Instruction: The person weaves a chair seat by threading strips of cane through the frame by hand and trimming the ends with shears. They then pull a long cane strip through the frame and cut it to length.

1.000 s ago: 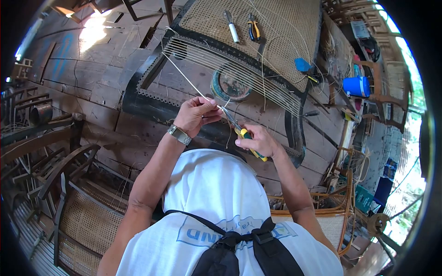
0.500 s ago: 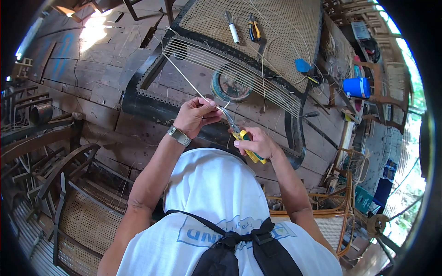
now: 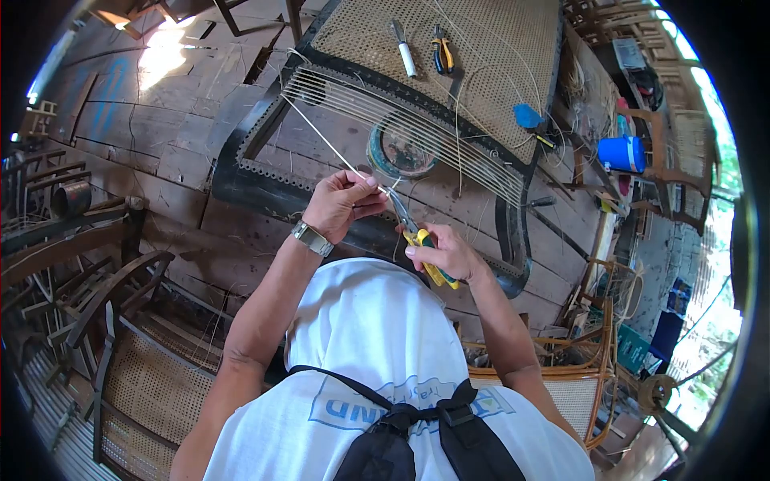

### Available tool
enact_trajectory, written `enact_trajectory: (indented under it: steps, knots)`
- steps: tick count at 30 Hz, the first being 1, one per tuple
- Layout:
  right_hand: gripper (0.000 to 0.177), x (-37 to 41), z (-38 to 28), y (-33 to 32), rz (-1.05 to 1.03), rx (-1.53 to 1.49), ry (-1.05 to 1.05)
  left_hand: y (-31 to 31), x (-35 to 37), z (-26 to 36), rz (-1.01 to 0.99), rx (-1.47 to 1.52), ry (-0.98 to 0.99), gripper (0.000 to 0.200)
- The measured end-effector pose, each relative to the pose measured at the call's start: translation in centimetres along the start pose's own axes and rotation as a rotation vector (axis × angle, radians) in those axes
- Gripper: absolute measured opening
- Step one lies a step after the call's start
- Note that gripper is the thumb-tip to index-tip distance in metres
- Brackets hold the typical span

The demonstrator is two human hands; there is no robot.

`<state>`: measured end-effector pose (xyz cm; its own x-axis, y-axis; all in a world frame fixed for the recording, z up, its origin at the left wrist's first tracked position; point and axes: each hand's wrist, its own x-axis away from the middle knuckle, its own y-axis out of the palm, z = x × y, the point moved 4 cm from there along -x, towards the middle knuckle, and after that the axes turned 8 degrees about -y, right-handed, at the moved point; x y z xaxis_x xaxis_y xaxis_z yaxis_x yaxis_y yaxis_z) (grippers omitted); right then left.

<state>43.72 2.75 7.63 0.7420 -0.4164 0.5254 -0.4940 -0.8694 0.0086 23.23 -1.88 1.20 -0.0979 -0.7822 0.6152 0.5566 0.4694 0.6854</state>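
My left hand [image 3: 343,202] pinches a pale cane strand [image 3: 314,130] that runs up to the left side of a dark frame [image 3: 265,178]. In my right hand [image 3: 447,255] are yellow-and-green-handled pliers [image 3: 419,239], their jaws at the strand's end beside my left fingertips. Whether the jaws are closed on the strand is too small to tell. Several parallel strands [image 3: 401,120] stretch across the frame's opening just beyond my hands. A round greenish container [image 3: 382,157] lies below these strands.
On the woven cane panel [image 3: 361,32] lie a white-handled tool [image 3: 407,59], orange-and-black pliers [image 3: 442,53] and a blue piece [image 3: 527,116]. A blue bucket [image 3: 622,154] is at the right. Chair frames [image 3: 120,248] crowd the left, and a cane-seated chair [image 3: 152,385] is at lower left.
The pliers and my right hand have shifted very slightly, with the handles a little to the left. My left hand keeps its pinch on the strand.
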Motion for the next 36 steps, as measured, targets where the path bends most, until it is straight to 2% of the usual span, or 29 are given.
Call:
enact_trajectory:
  steps: [20,23,24,26,27,29,31,32,34,36]
  knots:
    - [0.043,0.0,0.5,-0.9,0.031,-0.072,-0.006,0.7,-0.5,-0.1,0.008,-0.019,-0.004,0.014]
    - [0.036,0.7,1.3,-1.0,-0.073,-0.346,-0.027,0.3,0.0,0.0,0.02,-0.034,-0.016,0.012]
    - [0.039,1.1,1.5,-1.3,-0.073,-0.442,-0.03,0.6,-0.3,0.1,0.004,-0.046,-0.028,0.01]
    - [0.043,1.0,0.0,-4.7,0.128,-0.122,-0.234,1.2,0.1,0.1,0.009,-0.081,-0.028,0.009]
    - [0.043,0.7,-0.5,-6.5,0.173,-0.107,-0.253,1.0,0.2,-0.1,0.014,-0.093,-0.035,0.007]
    - [0.057,-0.7,-1.9,-12.7,0.563,0.535,-0.295,1.8,1.0,-0.2,0.003,-0.037,-0.044,0.005]
    - [0.072,-4.0,1.4,-19.5,0.811,0.912,-0.235,1.7,1.2,-0.7,0.023,-0.026,-0.024,0.007]
    - [0.078,-5.3,1.5,-21.7,0.889,0.948,-0.203,1.8,1.3,-0.9,0.054,-0.01,-0.017,0.007]
    - [0.079,-8.4,1.6,-25.9,1.005,1.119,-0.093,1.9,1.8,-1.3,0.089,0.006,0.007,0.007]
    - [0.077,-11.6,1.0,-29.1,1.043,1.169,-0.092,1.8,2.0,-1.5,0.154,0.03,0.029,0.008]
